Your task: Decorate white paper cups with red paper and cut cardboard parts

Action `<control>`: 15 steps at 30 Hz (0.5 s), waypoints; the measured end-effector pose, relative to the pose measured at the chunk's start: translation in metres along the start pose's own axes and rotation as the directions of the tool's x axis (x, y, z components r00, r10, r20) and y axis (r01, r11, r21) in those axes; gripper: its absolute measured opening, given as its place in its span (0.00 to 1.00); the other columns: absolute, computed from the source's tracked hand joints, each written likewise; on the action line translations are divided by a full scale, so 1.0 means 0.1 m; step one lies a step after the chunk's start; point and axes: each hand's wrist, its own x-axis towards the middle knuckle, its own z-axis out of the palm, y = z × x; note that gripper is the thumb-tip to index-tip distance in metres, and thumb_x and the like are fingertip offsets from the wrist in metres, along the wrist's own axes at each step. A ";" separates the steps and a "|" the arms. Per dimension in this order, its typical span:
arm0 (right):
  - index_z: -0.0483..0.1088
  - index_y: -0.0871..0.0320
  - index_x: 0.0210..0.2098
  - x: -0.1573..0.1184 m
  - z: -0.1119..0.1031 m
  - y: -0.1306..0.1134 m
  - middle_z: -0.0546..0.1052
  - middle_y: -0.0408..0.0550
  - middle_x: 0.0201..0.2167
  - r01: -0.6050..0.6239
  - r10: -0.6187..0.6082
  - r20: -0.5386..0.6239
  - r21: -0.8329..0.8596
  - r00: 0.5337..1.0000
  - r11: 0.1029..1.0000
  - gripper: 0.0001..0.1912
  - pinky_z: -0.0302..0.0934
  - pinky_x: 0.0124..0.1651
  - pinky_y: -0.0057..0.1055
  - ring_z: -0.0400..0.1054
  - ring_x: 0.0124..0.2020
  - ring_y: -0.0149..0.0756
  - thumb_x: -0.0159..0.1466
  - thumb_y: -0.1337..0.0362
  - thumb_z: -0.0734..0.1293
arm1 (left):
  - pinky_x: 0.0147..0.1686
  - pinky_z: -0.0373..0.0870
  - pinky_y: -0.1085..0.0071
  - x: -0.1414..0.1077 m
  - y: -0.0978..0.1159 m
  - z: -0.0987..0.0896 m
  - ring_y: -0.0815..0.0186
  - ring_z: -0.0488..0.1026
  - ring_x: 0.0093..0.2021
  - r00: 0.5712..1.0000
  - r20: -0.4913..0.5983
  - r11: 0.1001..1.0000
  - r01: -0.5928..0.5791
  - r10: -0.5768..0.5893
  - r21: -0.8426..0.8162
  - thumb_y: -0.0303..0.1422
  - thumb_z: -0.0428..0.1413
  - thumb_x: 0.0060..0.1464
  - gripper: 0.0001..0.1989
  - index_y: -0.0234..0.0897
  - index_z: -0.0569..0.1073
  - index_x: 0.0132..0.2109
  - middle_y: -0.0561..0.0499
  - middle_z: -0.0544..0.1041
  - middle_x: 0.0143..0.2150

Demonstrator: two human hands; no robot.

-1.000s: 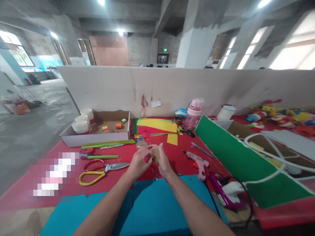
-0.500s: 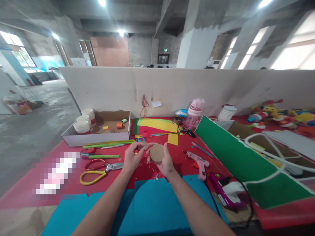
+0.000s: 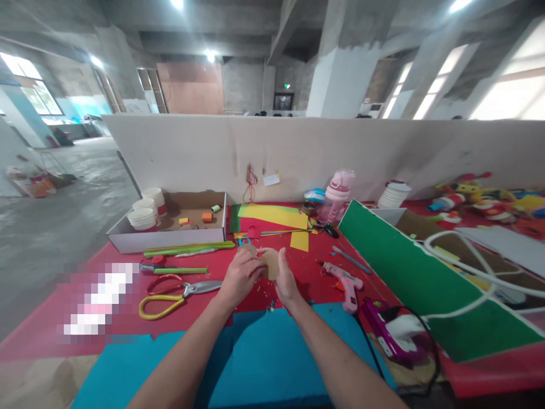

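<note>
My right hand [image 3: 286,279] has the cardboard disc [image 3: 271,266], thumb up along its edge, fingers mostly hidden behind. My left hand [image 3: 242,275] is at the disc's left side, fingers curled nearly closed; can't tell if they grip anything. Disc is above the red table cover [image 3: 293,289], scissors [image 3: 185,292] left, glue gun [image 3: 346,284] right.

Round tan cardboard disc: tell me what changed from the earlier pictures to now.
The left hand, drawn back leftward half a second ago, has moved right again, its fingers now over the left side of the round tan cardboard disc. The right hand kept hold of it. The red-and-yellow-handled scissors and pink glue gun stayed put.
</note>
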 end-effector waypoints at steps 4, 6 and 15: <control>0.73 0.54 0.40 0.01 -0.01 0.04 0.77 0.46 0.32 0.020 -0.021 -0.028 -0.054 0.999 0.998 0.35 0.59 0.30 0.28 0.69 0.30 0.35 0.58 0.33 0.53 | 0.40 0.67 0.64 0.00 0.03 0.03 0.61 0.70 0.39 0.998 0.053 0.996 -0.049 0.045 0.078 0.29 0.48 0.60 0.10 0.36 0.74 0.36 0.45 0.75 0.33; 0.73 0.54 0.40 0.01 -0.01 0.05 0.77 0.46 0.32 0.019 -0.021 -0.037 -0.062 0.999 0.998 0.35 0.59 0.29 0.28 0.69 0.31 0.35 0.58 0.33 0.53 | 0.38 0.65 0.65 0.00 0.04 0.04 0.62 0.68 0.37 0.993 0.095 0.987 -0.077 0.064 0.142 0.29 0.47 0.61 0.12 0.36 0.73 0.33 0.45 0.73 0.32; 0.73 0.54 0.40 0.02 -0.01 0.04 0.77 0.45 0.31 -0.011 0.010 -0.034 -0.033 0.999 0.999 0.33 0.59 0.28 0.27 0.69 0.29 0.34 0.59 0.34 0.54 | 0.39 0.65 0.65 0.00 0.00 0.06 0.63 0.66 0.36 0.996 0.046 0.972 -0.088 0.079 0.217 0.26 0.46 0.59 0.10 0.36 0.70 0.33 0.46 0.71 0.33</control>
